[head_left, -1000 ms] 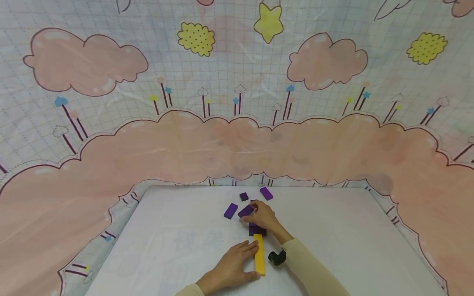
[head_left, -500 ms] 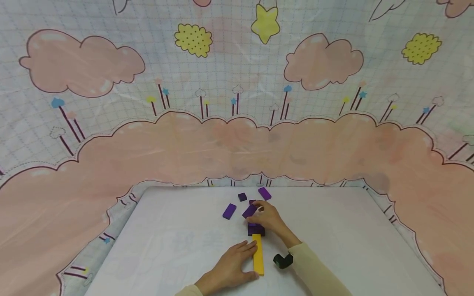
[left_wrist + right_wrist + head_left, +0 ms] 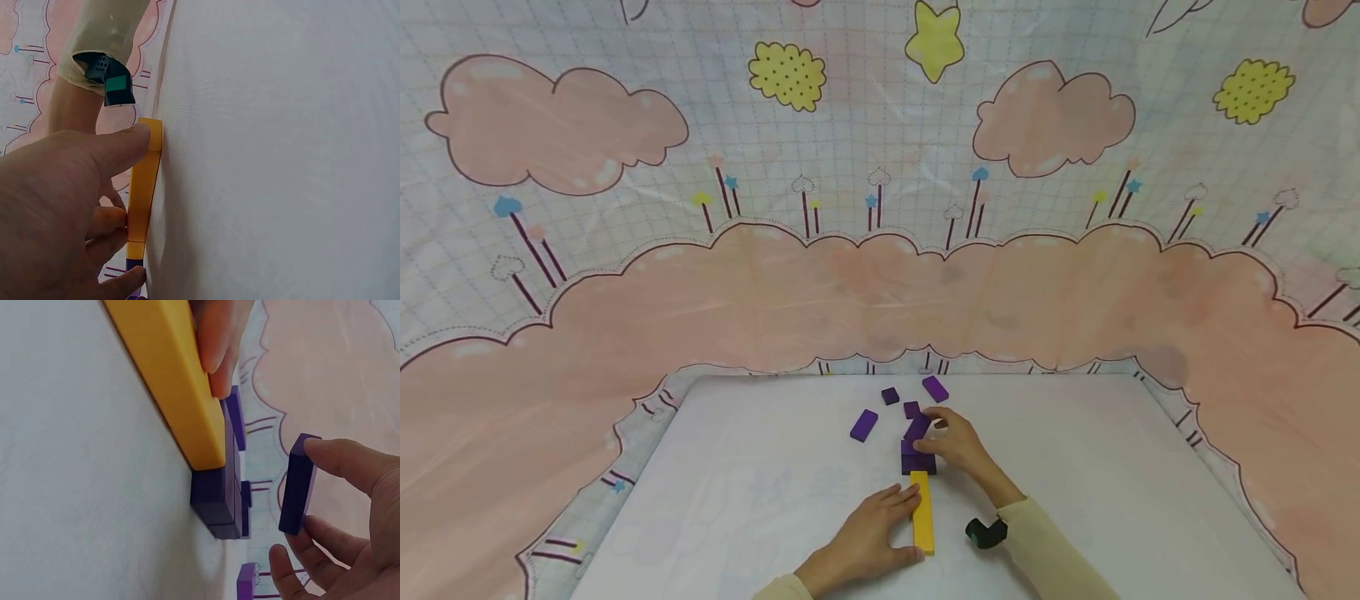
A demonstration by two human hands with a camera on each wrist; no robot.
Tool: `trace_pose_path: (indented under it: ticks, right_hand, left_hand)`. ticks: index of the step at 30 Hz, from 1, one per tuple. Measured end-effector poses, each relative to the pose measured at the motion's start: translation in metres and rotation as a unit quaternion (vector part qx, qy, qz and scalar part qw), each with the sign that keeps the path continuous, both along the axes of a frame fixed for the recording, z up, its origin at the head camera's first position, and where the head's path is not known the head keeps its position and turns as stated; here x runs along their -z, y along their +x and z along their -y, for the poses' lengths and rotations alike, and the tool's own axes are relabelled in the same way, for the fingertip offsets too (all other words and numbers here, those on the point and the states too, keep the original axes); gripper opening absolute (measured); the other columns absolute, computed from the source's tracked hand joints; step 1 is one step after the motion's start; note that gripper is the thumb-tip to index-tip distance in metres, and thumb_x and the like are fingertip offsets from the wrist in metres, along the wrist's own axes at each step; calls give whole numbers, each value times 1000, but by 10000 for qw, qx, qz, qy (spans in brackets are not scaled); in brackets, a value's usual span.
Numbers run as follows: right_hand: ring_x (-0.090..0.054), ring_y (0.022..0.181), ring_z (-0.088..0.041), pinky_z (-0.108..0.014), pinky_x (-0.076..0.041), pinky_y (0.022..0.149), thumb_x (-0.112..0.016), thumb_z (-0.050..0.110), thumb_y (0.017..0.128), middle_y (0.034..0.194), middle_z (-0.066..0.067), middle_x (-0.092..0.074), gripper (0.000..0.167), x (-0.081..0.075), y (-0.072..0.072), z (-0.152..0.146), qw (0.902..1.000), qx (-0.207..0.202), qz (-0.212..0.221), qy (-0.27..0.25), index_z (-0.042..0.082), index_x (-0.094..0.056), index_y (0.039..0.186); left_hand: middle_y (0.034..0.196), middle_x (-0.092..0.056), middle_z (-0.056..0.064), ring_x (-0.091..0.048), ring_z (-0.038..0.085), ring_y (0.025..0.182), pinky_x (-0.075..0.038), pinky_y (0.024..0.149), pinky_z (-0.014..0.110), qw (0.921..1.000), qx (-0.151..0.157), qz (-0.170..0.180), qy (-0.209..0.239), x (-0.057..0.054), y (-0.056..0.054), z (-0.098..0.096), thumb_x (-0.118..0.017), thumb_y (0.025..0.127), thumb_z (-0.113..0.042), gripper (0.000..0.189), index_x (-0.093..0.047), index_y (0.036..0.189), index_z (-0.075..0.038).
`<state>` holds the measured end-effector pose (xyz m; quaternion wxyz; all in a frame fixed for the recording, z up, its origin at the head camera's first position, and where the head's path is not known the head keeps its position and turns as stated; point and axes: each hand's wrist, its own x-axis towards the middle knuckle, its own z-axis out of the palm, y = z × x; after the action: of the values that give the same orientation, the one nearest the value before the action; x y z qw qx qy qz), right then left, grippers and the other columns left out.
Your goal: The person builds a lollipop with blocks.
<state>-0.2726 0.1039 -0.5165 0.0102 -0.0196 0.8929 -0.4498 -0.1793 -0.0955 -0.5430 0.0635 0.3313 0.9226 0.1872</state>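
My right hand (image 3: 958, 442) pinches a dark purple rectangular block (image 3: 299, 483) between thumb and fingertips, holding it off the table. Below it, purple blocks (image 3: 918, 464) lie against the far end of a long yellow bar (image 3: 922, 512); the right wrist view shows them joined end to end with it. My left hand (image 3: 868, 537) rests beside the bar on its left. The thumb touches the bar's near end and the fingers lie fairly straight along its side, as the left wrist view shows.
Loose purple blocks lie farther back: a small dark one (image 3: 890, 396), another small one (image 3: 912, 409), a longer one (image 3: 936, 388) and one to the left (image 3: 864, 425). A white table (image 3: 737, 467) meets a patterned cloth (image 3: 880, 292). A dark wrist-worn device (image 3: 986, 533) sits by the right sleeve.
My right hand has moved slightly right with its purple block, which has turned steeper and uncovered more of the blocks beneath. My left hand stays by the yellow bar.
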Motion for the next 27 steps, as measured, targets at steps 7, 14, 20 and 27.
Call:
trace_pose_path:
  ticks: [7,14,20,27]
  right_hand:
    - [-59,117,-34,-51,-55,93,-84,24,77,130,-14,-63,60,-2,4,-9,10000,-75,-53,-20,12,-60,131]
    - [-59,117,-33,-51,-54,93,-85,22,75,130,-13,-63,60,1,4,-17,9999,-81,-100,-8,13,-61,129]
    - [-59,117,-34,-52,-54,94,-84,19,75,129,-12,-63,60,4,5,-26,9998,-126,-125,90,13,-61,129]
    - [-59,119,-32,-53,-53,96,-84,18,75,131,-10,-63,60,7,5,-34,9997,-173,-135,117,15,-61,130]
  left_hand:
    - [155,-42,-7,-42,25,142,-37,117,47,10000,-8,24,-11,-1,-1,0,-66,85,-59,74,-49,145,-19]
    - [155,-42,-7,-42,25,142,-37,116,47,10000,-11,20,4,-2,-1,1,-67,84,-58,74,-50,145,-19]
    - [155,-41,-7,-41,25,143,-36,117,47,9999,-20,112,-45,-2,-2,2,-65,84,-60,75,-48,146,-20]
    - [156,-41,-7,-41,25,143,-36,117,48,9998,-19,194,-38,-2,-3,2,-65,85,-60,75,-48,146,-20]
